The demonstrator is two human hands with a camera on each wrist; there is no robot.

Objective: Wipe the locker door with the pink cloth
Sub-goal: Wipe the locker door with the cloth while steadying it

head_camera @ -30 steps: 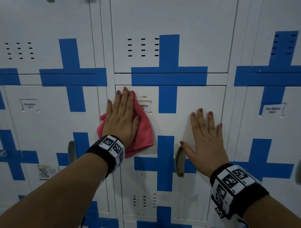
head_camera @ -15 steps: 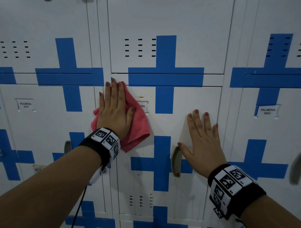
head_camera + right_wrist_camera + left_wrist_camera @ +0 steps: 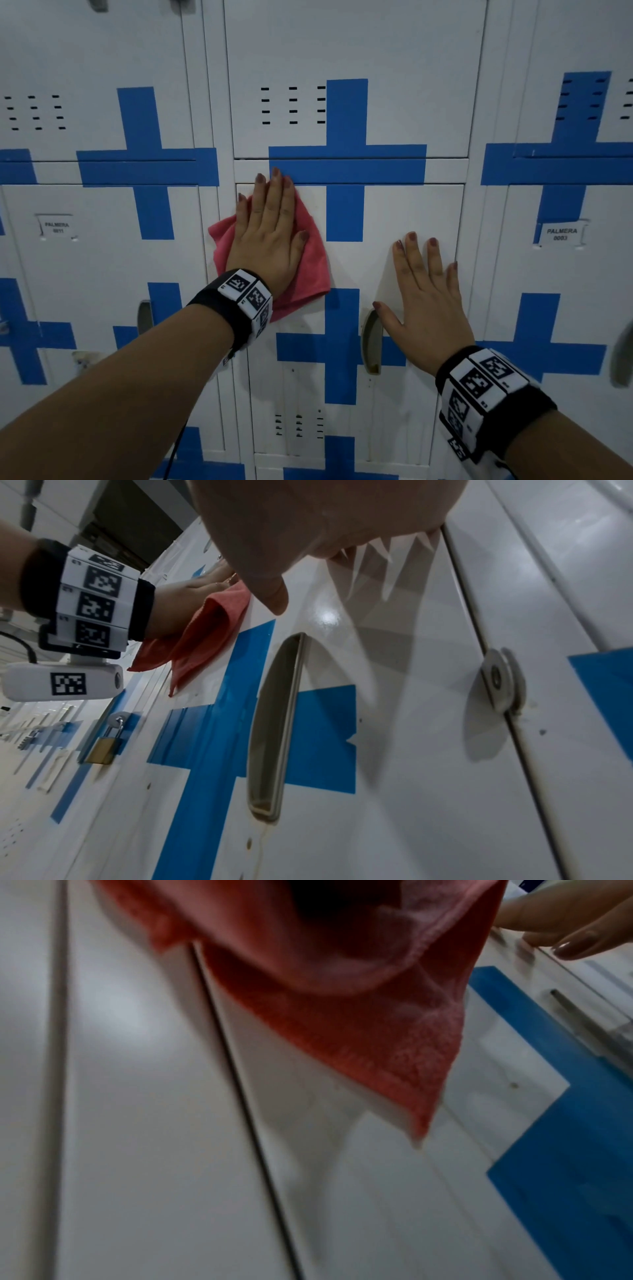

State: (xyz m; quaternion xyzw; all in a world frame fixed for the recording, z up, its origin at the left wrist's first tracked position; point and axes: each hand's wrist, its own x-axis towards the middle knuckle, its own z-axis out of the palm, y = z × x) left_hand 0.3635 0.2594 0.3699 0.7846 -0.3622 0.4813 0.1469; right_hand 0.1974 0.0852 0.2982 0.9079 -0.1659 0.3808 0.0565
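The white locker door [image 3: 394, 212] with blue cross tape fills the middle of the head view. My left hand [image 3: 269, 236] lies flat with straight fingers on the pink cloth [image 3: 310, 270], pressing it against the door's upper left corner. The cloth's loose corner [image 3: 394, 1047] hangs below the palm in the left wrist view. My right hand [image 3: 424, 294] rests flat on the door's right side, fingers spread, its thumb just above the recessed handle [image 3: 371, 339]. In the right wrist view the cloth [image 3: 205, 634] sits under the left hand [image 3: 185, 604].
Neighbouring lockers stand left [image 3: 102, 274] and right [image 3: 555, 274], each with a name label [image 3: 561, 234]. Another door [image 3: 352, 68] sits above, with vent slots. A brass padlock [image 3: 103, 746] hangs on a locker further left. A round lock hasp [image 3: 502, 683] sits at the door's right edge.
My left hand has slid the pink cloth upward and a little right, to the door's top edge, covering the small label. The right hand has stayed flat in place.
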